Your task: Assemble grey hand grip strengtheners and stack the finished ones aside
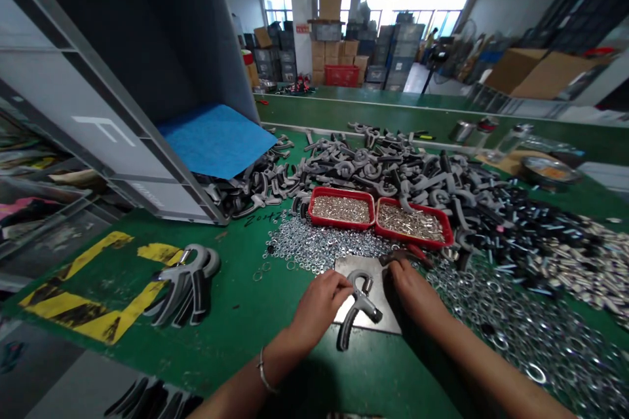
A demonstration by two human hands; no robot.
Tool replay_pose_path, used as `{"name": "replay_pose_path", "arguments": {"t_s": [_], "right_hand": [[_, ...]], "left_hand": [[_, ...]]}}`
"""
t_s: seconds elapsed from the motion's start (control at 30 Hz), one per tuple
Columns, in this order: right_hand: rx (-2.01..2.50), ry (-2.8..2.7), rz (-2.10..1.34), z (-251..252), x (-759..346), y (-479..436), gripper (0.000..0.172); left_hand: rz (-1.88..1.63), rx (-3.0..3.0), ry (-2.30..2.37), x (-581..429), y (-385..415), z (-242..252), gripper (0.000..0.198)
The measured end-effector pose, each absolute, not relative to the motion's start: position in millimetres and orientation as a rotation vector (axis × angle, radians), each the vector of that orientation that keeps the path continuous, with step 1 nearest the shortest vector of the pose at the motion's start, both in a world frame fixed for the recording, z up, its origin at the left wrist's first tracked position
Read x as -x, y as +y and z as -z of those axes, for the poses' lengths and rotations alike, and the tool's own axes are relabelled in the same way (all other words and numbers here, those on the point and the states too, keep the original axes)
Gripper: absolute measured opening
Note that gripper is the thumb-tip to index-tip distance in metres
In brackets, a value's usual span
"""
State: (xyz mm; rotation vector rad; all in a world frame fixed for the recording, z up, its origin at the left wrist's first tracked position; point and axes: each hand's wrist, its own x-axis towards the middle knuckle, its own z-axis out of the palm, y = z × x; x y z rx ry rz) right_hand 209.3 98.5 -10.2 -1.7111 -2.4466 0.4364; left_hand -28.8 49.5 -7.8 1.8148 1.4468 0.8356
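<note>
A hand grip strengthener point(362, 302), grey with a black handle and a metal spring, lies on a square metal plate point(390, 322) in front of me. My left hand point(319, 308) is at its left side, thumb and fingers pinched together near the spring end; whatever is between the fingertips is too small to make out. At the plate's right edge, my right hand point(411, 288) has its fingers curled inward, and their tips are hidden. Just beyond it rests a tool with a red handle point(417, 254), partly covered by my hand.
Two red trays of small metal pins point(343, 191) point(413, 239) stand behind loose nuts point(304, 245). Grey grip strengthener parts point(363, 160) are heaped beyond. Metal rings point(531, 334) spread at right. Assembled grips point(184, 288) lie at left by yellow tape point(93, 326) and a grey crate point(162, 186).
</note>
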Motion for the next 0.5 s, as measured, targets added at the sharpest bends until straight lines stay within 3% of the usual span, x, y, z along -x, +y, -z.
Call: {"name": "replay_pose_path", "arguments": {"t_s": [0.23,0.5], "right_hand": [[1.607,-2.161,-0.782,11.1,-225.6,105.6,0.007],[1.447,-1.796,-1.190,11.7,-203.0,88.9,0.026]], "left_hand": [[-0.764,-2.031,1.553,12.3,64.5,18.7,0.015],[-0.730,-2.023,1.579,8.7,64.8,11.5,0.017]]}}
